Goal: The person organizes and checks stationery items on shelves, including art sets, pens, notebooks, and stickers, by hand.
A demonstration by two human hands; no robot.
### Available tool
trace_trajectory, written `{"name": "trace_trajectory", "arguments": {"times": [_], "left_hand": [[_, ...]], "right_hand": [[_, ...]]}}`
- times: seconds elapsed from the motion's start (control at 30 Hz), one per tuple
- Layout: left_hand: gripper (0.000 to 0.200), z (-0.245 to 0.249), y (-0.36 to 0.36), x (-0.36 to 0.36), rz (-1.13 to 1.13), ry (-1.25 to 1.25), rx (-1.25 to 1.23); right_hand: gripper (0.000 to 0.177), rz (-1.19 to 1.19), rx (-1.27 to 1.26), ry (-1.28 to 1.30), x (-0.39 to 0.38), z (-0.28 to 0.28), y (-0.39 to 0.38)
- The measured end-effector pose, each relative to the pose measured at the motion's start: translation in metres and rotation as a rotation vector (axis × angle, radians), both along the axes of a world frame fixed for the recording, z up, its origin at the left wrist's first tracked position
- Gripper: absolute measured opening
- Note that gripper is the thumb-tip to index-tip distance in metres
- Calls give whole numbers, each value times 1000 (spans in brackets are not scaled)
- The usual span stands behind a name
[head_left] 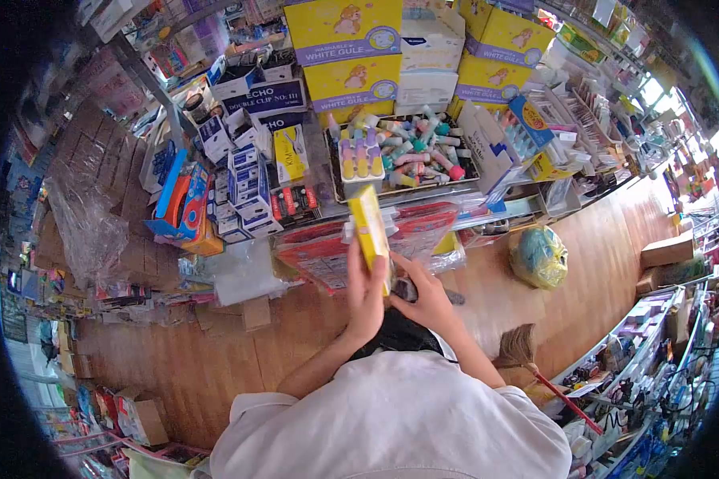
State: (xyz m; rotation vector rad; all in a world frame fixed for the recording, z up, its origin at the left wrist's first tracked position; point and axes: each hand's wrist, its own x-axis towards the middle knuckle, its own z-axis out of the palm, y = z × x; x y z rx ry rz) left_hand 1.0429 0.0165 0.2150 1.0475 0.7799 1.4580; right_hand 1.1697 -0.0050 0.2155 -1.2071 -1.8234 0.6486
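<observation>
A slim yellow box (369, 231) stands tilted in my left hand (365, 295), with the thumb lying along its side and the fingers behind it. Close by on the right is my right hand (430, 299), thumb and fingers apart, their tips right at the box's lower edge. Just beyond the box, a small white holder of purple-and-yellow tubes (361, 156) sits at the left of a black tray (403, 191) full of colourful small bottles (419, 148). Below the shelf edge hang red plastic-wrapped packs (315, 251), partly hidden by my left hand and the box.
Yellow white-glue cartons (347, 84) are stacked behind the tray. Blue-and-white clip boxes (252, 188) and an orange-blue box (188, 207) stand to the left. On the wooden floor (599, 263) are a stuffed yellow bag (539, 257) and a red-handled broom (519, 345). Packed shelves (639, 351) line the right.
</observation>
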Motion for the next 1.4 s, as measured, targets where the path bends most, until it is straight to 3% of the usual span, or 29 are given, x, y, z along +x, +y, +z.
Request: {"name": "trace_trajectory", "arguments": {"times": [0.17, 0.23, 0.27, 0.3, 0.33, 0.37, 0.43, 0.47, 0.57, 0.6, 0.77, 0.97, 1.03, 1.1, 1.17, 1.23, 1.4], "left_hand": [[47, 4, 13, 14, -195, 186, 147], [39, 1, 19, 12, -266, 256, 135], [39, 1, 22, 9, -258, 254, 134], [36, 5, 26, 3, -376, 176, 30], [33, 9, 30, -4, -493, 96, -73], [33, 14, 37, -12, -485, 98, -73], [31, 24, 54, -30, -116, 373, 96], [29, 26, 66, -40, 16, 376, 137], [29, 21, 118, -74, 378, 529, 246], [29, 13, 137, -84, 400, 535, 241], [34, -17, 200, -103, 577, 1067, 227], [46, -17, 238, -111, 590, 1241, 184], [45, -7, 246, -109, 482, 1208, -2], [48, -8, 250, -105, 506, 1276, 65], [53, -2, 254, -102, 377, 1473, -127], [53, 0, 264, -107, 280, 1517, -157], [46, 8, 271, -100, 444, 1622, -172]], "right_hand": [[60, -48, 177, -83, 20, -23, 0], [51, -347, 86, 96, 25, -32, 4], [32, -416, -78, 408, 26, -36, 7], [32, -409, -80, 407, 31, -34, 14], [24, -444, -210, 712, 41, -32, 24], [17, -471, -342, 1016, 51, -29, 34], [14, -378, -339, 1142, 68, -37, 56], [11, -286, -334, 1266, 74, -43, 65], [15, -310, -320, 1275, 74, -43, 84], [16, -352, -334, 1302, 70, -41, 88], [16, -294, -360, 1378, 74, -59, 105], [20, -306, -441, 1180, 74, -56, 108], [22, -271, -443, 1154, 75, -56, 104], [22, -262, -481, 1118, 76, -61, 98], [21, -247, -490, 1119, 78, -66, 90], [19, -268, -512, 923, 78, -69, 79], [36, -205, -612, 1022, 73, -58, 57]]}}
